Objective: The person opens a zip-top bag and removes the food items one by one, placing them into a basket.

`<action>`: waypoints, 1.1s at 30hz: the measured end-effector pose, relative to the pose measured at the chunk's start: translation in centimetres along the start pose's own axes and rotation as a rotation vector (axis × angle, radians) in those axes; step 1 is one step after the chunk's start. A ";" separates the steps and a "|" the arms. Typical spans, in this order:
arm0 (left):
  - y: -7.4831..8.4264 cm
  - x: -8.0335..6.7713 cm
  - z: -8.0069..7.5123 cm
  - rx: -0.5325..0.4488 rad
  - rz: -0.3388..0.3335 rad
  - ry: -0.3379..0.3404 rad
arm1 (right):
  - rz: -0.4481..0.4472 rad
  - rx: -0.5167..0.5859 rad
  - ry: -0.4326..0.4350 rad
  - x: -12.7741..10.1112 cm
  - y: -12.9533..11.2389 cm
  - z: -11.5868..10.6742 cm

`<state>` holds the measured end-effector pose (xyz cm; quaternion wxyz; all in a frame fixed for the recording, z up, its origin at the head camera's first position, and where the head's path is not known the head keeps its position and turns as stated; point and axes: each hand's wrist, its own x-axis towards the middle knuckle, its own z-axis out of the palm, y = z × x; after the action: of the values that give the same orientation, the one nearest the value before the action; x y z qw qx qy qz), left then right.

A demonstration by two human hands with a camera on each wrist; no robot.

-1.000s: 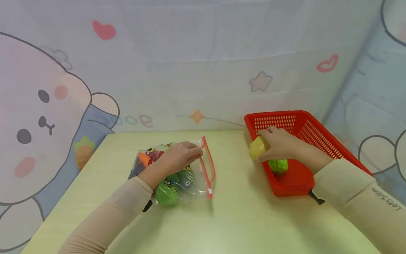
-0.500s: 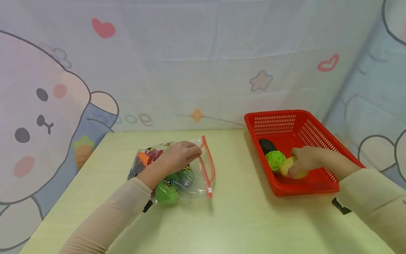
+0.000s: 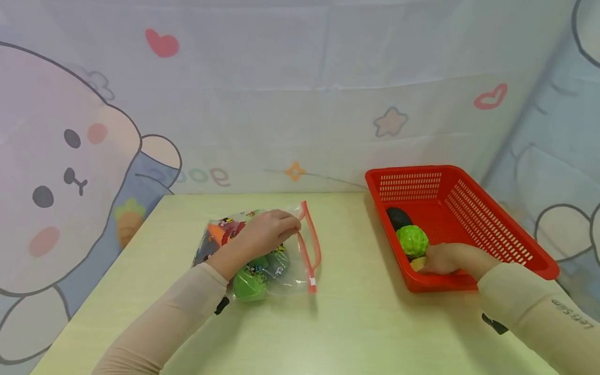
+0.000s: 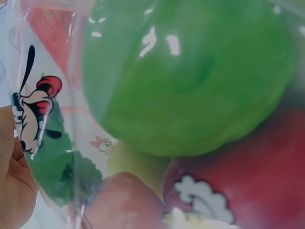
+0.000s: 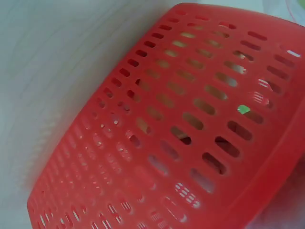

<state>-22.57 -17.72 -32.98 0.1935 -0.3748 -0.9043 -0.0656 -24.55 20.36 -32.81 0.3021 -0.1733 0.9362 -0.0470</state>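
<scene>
My left hand (image 3: 269,232) pinches the mouth of a clear zip bag (image 3: 292,276), whose red zip edge (image 3: 313,250) gapes on the right. Inside it show an orange piece (image 3: 215,233) and a green rounded piece (image 3: 248,284); the left wrist view shows a large green round piece (image 4: 186,95) and a red one (image 4: 252,167) close up. My right hand (image 3: 447,259) is down in the red basket (image 3: 440,285), its fingers over a yellow rounded fruit (image 3: 419,264), mostly hidden by the hand. A green cabbage (image 3: 412,241) lies beside it, a dark avocado-like piece (image 3: 398,219) behind.
The slotted basket wall (image 5: 267,167) fills the right wrist view, with light tan showing through some slots. Pale tabletop (image 3: 351,312) lies between bag and basket. A printed cloth (image 3: 281,104) hangs behind the table.
My right hand has carried the yellow fruit from the basket's left rim into the basket, then down by its front wall, uncovering the cabbage and dark piece. The left hand stays on the bag.
</scene>
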 end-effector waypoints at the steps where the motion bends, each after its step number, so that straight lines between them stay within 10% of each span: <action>1: 0.0 0.0 0.0 -0.001 0.000 0.000 | -0.002 -0.005 0.000 0.1 0.1 0.1; 24: 0.2 -0.2 0.4 -0.033 -0.003 -0.008 | 0.061 0.056 0.054 0.3 0.9 0.6; 33: 0.3 -0.1 0.1 -0.047 -0.009 -0.021 | 0.023 -0.013 0.298 -1.4 0.7 -1.2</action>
<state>-22.33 -17.60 -33.16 0.1748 -0.3760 -0.9061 -0.0835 -24.41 21.46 -31.19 0.1593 -0.1557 0.9729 -0.0625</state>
